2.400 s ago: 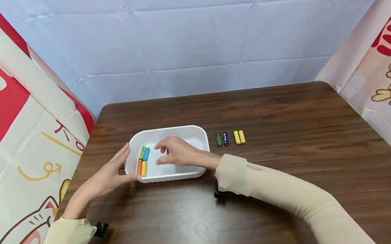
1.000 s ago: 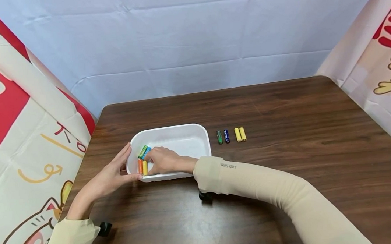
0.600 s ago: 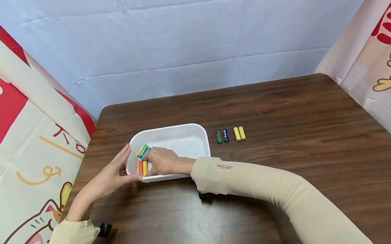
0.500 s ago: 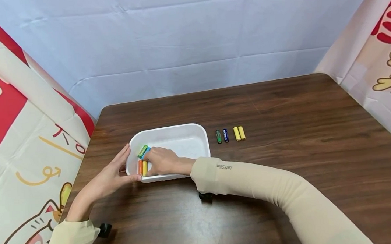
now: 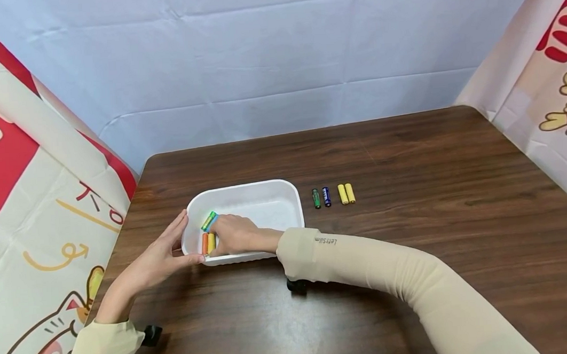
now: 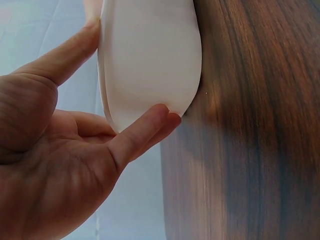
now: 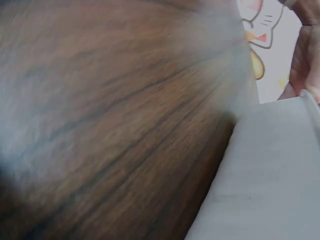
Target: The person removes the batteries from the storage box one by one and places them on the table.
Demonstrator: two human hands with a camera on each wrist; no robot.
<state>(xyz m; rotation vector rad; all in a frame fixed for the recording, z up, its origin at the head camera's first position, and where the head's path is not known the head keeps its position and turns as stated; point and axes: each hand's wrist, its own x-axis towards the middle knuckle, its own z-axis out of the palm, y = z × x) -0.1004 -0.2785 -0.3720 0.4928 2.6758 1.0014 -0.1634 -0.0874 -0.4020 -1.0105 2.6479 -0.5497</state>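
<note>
A white plastic tray (image 5: 260,199) stands on the table. My left hand (image 5: 160,258) holds its left end, thumb at the front rim and fingers along the end wall; in the left wrist view the fingertips (image 6: 155,115) press the tray's outer wall. Inside, at the left, lie a green battery (image 5: 209,221), a blue battery (image 5: 213,222) partly covered by fingers, an orange battery (image 5: 204,243) and a yellow battery (image 5: 211,243). My right hand (image 5: 235,233) reaches in with curled fingers round these batteries; its fingertips are mostly hidden. The right wrist view shows the tray's outer wall (image 7: 265,165), not the fingers.
Right of the tray, a dark green battery (image 5: 316,198), a dark blue battery (image 5: 327,196) and two yellow batteries (image 5: 346,194) lie on the brown wooden table (image 5: 409,192). A pale cloth (image 5: 277,65) hangs behind the table, with printed cloths at both sides.
My right hand has moved left from the tray's middle onto the batteries. The green and blue ones have tilted; all the batteries there have just shifted slightly right. My left hand stays put.
</note>
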